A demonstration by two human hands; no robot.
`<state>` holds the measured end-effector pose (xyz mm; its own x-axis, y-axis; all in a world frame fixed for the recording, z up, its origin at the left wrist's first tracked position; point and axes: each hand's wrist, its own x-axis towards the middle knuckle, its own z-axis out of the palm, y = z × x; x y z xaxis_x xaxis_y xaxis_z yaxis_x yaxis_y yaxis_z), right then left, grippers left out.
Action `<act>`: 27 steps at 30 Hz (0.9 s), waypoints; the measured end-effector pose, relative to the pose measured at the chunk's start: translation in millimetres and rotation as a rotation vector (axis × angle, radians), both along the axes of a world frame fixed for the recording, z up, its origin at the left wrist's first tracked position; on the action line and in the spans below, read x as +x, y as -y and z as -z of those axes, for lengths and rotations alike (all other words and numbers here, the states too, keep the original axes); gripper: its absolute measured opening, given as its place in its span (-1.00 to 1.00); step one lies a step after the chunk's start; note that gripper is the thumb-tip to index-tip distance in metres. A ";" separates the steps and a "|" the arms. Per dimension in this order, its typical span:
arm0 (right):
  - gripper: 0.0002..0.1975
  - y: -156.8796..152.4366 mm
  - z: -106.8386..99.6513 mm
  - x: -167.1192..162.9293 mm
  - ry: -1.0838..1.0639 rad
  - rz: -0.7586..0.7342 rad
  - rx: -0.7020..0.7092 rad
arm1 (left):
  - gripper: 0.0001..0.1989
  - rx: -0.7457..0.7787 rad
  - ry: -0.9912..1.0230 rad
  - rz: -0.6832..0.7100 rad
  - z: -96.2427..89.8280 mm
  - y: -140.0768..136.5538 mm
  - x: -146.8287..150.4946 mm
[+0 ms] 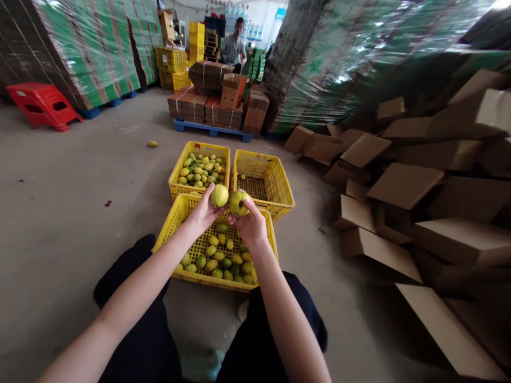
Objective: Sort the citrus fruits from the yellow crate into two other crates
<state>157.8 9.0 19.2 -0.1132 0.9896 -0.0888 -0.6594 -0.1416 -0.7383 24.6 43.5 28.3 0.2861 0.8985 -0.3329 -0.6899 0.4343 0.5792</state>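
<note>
My left hand is closed around a pale yellow lemon. Close beside it, my right hand grips a yellow-green lemon that has a dark brown patch on its side. Both are held above the near yellow crate, where several yellow and green lemons lie mostly along the side closest to me. Behind it on the left stands a second yellow crate, well filled with lemons. A third crate, back right, shows one small lemon at its bottom; my hands hide part of its front.
Cardboard boxes are heaped along the right. Flattened cartons sit on a blue pallet ahead, with a person behind. A red stool stands left; a loose lemon lies on the floor.
</note>
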 end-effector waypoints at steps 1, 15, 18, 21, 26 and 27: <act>-0.62 1.2 -1.6 -0.4 -0.029 0.032 0.053 | -0.70 0.053 0.050 -0.055 -1.7 -0.1 -1.0; -0.81 -2.6 1.1 -0.6 -0.165 0.109 -0.037 | -0.82 -0.090 0.414 -0.046 2.5 9.3 0.6; -0.79 -4.5 3.7 -1.4 -0.144 0.129 -0.080 | -0.80 -0.190 0.457 -0.175 8.4 4.6 5.9; -0.77 -6.9 7.2 -0.4 -0.230 0.179 -0.121 | -0.77 -0.181 0.491 -0.224 13.0 -0.2 8.5; -0.83 -13.5 8.0 3.8 -0.302 0.240 -0.122 | -0.75 -0.148 0.489 -0.200 13.1 -5.0 9.2; -0.85 -14.2 7.7 3.7 -0.309 0.239 -0.119 | -0.74 -0.147 0.484 -0.177 11.7 -4.9 8.9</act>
<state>161.5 23.2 11.5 0.0800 0.9761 -0.2019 -0.8723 -0.0295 -0.4881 33.5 48.4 16.6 0.2864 0.9006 -0.3269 -0.9330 0.3398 0.1186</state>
